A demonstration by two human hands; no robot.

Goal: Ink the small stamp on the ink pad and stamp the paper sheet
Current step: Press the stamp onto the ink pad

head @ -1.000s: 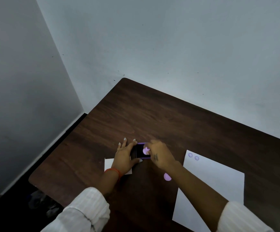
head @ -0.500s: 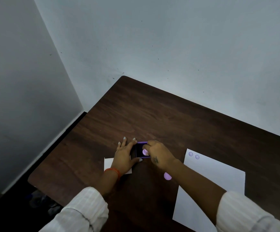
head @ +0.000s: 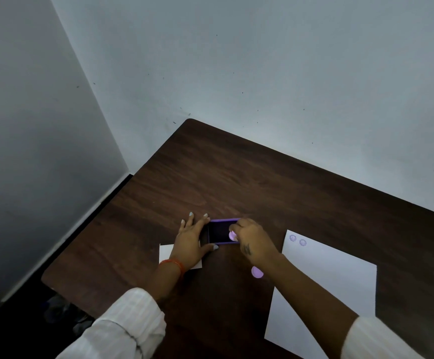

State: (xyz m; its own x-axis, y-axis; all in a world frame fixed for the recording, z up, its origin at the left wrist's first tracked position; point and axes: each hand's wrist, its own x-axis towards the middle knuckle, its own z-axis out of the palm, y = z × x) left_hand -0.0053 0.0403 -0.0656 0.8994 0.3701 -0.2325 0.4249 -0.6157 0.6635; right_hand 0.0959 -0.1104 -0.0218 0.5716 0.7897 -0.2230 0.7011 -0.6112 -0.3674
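The small stamp (head: 233,236), pale lilac and round, is held down on the dark face of the ink pad (head: 219,232), at the pad's 4 o'clock corner, so the inking step is judged to be in hand.

Going from left to right: a small white card (head: 166,252) lies partly under the left wrist, at 9 o'clock from the pad. The left hand (head: 190,239) is laid flat on the dark wooden table (head: 236,182) with the fingers spread apart; the pad's left edge is braced by the thumb and forefinger, and nothing is gripped. The pad, a purple-rimmed tray, is set just beside that hand. The right hand (head: 253,242) is closed round the stamp with the fingertips pinched together on it. A second lilac disc (head: 257,272), possibly a cap or another stamp, lies on the table at 6 o'clock from the right hand. The paper sheet (head: 324,288) is spread at 4 o'clock from the pad, well apart from it, and two faint purple prints (head: 297,240) are carried at its far left corner.

For the next move, the stamp is to be lifted straight off the pad, carried across to the sheet, and pressed squarely onto bare paper beside the existing prints, probably to their right.
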